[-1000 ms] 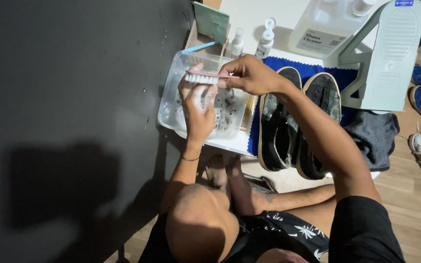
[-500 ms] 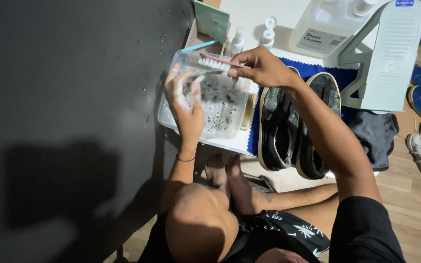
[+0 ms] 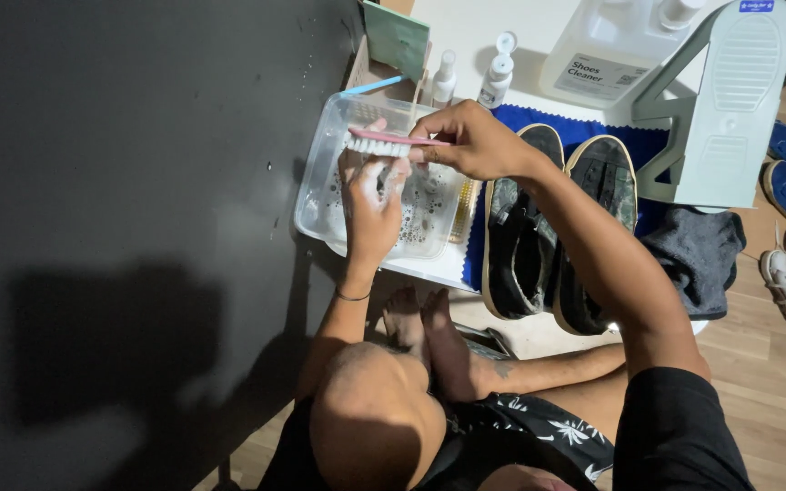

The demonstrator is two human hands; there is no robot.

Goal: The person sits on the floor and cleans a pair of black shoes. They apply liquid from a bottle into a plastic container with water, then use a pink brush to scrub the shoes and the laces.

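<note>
Clear plastic tub (image 3: pixel 320 205), soapy water. R hand (image 3: pixel 470 141) clamped on pink brush (image 3: pixel 393 141), white bristles down; L hand (image 3: pixel 370 205) fingers loosely spread, touching bristles.

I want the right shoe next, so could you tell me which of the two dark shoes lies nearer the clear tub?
The left-hand dark shoe, lying beside the clear tub.

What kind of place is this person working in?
Probably a home shoe-cleaning corner on a wooden floor. The right hand holds a pink brush over a clear tub of sudsy water, beside a pair of dark shoes and a jug of cleaner.
</note>
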